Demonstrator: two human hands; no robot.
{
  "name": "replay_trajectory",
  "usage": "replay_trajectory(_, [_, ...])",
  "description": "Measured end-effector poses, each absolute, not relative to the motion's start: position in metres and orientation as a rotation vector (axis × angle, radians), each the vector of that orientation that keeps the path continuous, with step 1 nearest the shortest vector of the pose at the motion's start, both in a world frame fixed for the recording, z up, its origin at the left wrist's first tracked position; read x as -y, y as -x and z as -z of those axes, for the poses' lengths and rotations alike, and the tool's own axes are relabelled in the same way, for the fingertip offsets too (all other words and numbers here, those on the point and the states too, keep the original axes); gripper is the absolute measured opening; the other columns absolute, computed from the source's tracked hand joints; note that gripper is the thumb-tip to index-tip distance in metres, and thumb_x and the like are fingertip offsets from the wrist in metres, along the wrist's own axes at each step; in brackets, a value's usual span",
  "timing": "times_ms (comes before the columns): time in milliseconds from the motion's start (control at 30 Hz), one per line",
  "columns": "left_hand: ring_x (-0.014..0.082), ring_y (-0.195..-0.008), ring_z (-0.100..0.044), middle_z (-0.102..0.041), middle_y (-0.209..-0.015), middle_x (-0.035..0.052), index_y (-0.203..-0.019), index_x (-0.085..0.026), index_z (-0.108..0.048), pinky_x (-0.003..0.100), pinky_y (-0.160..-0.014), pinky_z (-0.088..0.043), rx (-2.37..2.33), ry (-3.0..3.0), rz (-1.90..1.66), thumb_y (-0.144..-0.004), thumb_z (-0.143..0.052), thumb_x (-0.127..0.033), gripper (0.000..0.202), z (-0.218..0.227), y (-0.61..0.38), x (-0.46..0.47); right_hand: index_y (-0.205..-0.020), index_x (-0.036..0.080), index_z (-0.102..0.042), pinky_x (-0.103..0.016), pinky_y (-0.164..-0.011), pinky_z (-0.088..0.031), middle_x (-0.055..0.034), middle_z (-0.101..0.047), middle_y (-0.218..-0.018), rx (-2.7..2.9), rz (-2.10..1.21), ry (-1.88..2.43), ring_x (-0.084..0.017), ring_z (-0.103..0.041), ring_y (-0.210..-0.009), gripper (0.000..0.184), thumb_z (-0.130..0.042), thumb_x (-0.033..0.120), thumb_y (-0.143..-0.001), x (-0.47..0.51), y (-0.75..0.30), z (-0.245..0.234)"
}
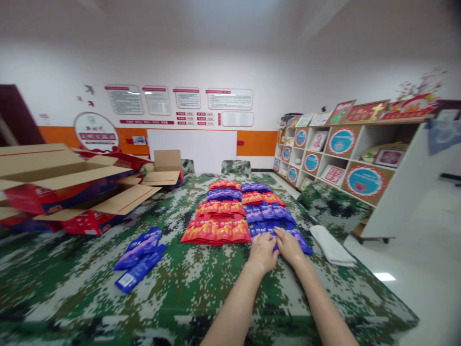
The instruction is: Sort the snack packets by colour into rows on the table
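Note:
Two columns of snack pouches lie on the table in overlapping rows. Both of my hands are at the nearest row of blue pouches (302, 240) in the right column. My left hand (264, 252) has its fingers curled over the row's near left part, closed on a blue pouch. Close beside it, my right hand (289, 246) grips the middle of the same row with bent fingers. Parts of the pouches are hidden beneath both hands. Just left of them lies a row of red-orange pouches (216, 231), touching or nearly touching the blue row.
A few loose blue pouches (140, 257) lie apart on the left. Open cardboard boxes (72, 187) crowd the table's left side. A folded white cloth (332, 246) lies near the right edge of the camouflage tablecloth (173, 312). Shelves (392, 192) stand beyond at right.

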State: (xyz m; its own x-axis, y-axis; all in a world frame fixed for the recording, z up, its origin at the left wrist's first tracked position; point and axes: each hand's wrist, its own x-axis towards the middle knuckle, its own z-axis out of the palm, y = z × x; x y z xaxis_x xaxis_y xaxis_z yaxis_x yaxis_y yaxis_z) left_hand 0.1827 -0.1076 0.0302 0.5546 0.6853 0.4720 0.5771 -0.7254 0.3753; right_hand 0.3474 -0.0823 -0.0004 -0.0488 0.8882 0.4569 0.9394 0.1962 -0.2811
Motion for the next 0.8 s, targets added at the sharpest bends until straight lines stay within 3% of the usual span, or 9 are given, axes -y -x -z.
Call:
replay_trajectory(100, [0.0219, -0.107, -0.047, -0.054, -0.108, 0.0077, -0.105, -0.020, -0.054, 0.047, -0.103, -0.024, -1.070, -2.639, -0.921, -0.078, -0.049, -0.035, 0.032, -0.033, -0.182, 0.110, -0.104, 0.009, -0.065, -0.037, -0.097, -0.039, -0.0147, -0.060, -0.114, 1.965, 0.145, 1.655, -0.022, -0.054, -0.108, 0.041, -0.037, 0.016, -0.074, 0.076, -0.351, -0.001])
replay_trajectory(167, [0.0253, -0.118, -0.037, -0.052, -0.113, 0.0090, -0.106, -0.019, -0.054, 0.051, -0.104, -0.021, -1.085, -2.677, -0.972, -0.075, -0.050, -0.035, 0.036, -0.042, -0.178, 0.107, -0.103, 0.012, -0.065, -0.039, -0.095, -0.041, -0.0133, -0.062, -0.111, 1.902, 0.196, 1.633, -0.023, -0.056, -0.105, 0.040, -0.038, 0.017, -0.073, 0.069, -0.346, -0.009])
replay_trajectory(233, [0.0248, -0.122, -0.032, -0.052, -0.112, 0.0084, -0.104, -0.019, -0.055, 0.050, -0.104, -0.022, -1.104, -2.696, -1.025, -0.075, -0.048, -0.028, 0.031, -0.057, -0.166, 0.104, -0.107, 0.015, -0.063, -0.039, -0.093, -0.043, -0.0115, -0.062, -0.109, 1.836, 0.214, 1.610, -0.024, -0.057, -0.103, 0.042, -0.038, 0.017, -0.073, 0.064, -0.330, -0.026])
replay_trajectory(333, [0.0227, -0.115, -0.039, -0.054, -0.106, 0.0073, -0.096, -0.020, -0.059, 0.044, -0.099, -0.031, -1.152, -2.667, -1.097, -0.077, -0.044, -0.024, 0.024, -0.086, -0.123, 0.103, -0.110, 0.016, -0.061, -0.037, -0.091, -0.044, -0.0102, -0.063, -0.108, 1.787, 0.116, 1.493, -0.023, -0.058, -0.101, 0.042, -0.038, 0.019, -0.075, 0.063, -0.280, -0.058])
replay_trajectory(500, [0.0204, -0.100, -0.047, -0.052, -0.105, 0.0067, -0.108, -0.022, -0.055, 0.037, -0.090, -0.039, -1.452, -2.510, -1.106, -0.080, -0.044, -0.023, 0.030, -0.110, 0.005, 0.101, -0.110, 0.015, -0.060, -0.035, -0.091, -0.043, -0.0095, -0.063, -0.109, 1.822, -0.333, 1.208, -0.020, -0.058, -0.101, 0.039, -0.042, 0.024, -0.077, 0.058, -0.146, -0.079])
replay_trajectory(633, [0.0206, -0.105, -0.046, -0.047, -0.112, 0.0073, -0.120, -0.022, -0.046, 0.034, -0.092, -0.037, -1.843, -2.348, -0.971, -0.076, -0.050, -0.025, 0.044, -0.097, 0.117, 0.100, -0.112, 0.010, -0.058, -0.033, -0.090, -0.043, -0.0117, -0.062, -0.110, 1.837, -0.734, 1.066, -0.021, -0.058, -0.101, 0.043, -0.050, 0.021, -0.072, 0.045, -0.035, -0.060])
replay_trajectory(800, [0.0220, -0.112, -0.044, -0.043, -0.120, 0.0093, -0.126, -0.016, -0.042, 0.030, -0.096, -0.033, -2.074, -2.108, -0.766, -0.070, -0.058, -0.032, 0.060, -0.071, 0.208, 0.106, -0.105, 0.011, -0.059, -0.029, -0.077, -0.049, -0.0094, -0.065, -0.100, 1.597, -1.219, 1.093, -0.020, -0.061, -0.092, 0.042, -0.056, 0.014, -0.063, 0.031, 0.058, -0.039])
